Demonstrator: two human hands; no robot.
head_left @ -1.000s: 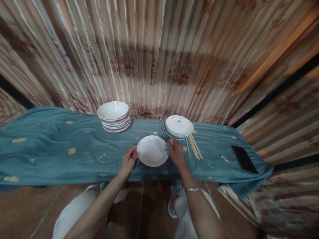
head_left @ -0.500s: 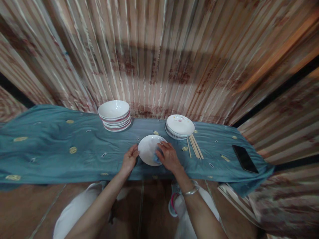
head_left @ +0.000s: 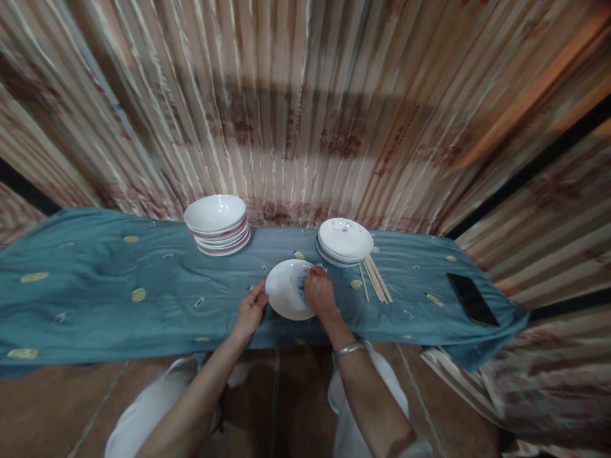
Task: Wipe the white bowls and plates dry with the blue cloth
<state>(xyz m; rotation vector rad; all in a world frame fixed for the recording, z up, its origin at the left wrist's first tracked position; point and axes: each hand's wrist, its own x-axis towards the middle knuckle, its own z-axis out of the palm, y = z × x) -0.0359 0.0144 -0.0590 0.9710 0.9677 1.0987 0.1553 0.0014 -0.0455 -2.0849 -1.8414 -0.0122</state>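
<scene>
A white plate (head_left: 282, 294) rests near the front edge of the cloth-covered table. My left hand (head_left: 251, 310) grips its left rim, thumb and fingers closed there. Bunched in my right hand (head_left: 319, 291) is a bluish cloth (head_left: 301, 280), pressed against the right part of the plate's inside; most of the cloth is hidden by the fingers. Behind and to the right stands a stack of white plates (head_left: 346, 238), the top one with a small floral print. A stack of white bowls (head_left: 216, 215) with red bands is at the back left.
Several wooden chopsticks (head_left: 377, 280) lie right of the plate stack. A black phone (head_left: 472, 299) is at the table's right end. The blue-green tablecloth (head_left: 105, 273) has wrinkles. A striped curtain (head_left: 286, 114) hangs right behind the table.
My right hand has closed more tightly round the cloth and moved up along the plate's right side. My left hand stays at the left rim. The view has shifted slightly.
</scene>
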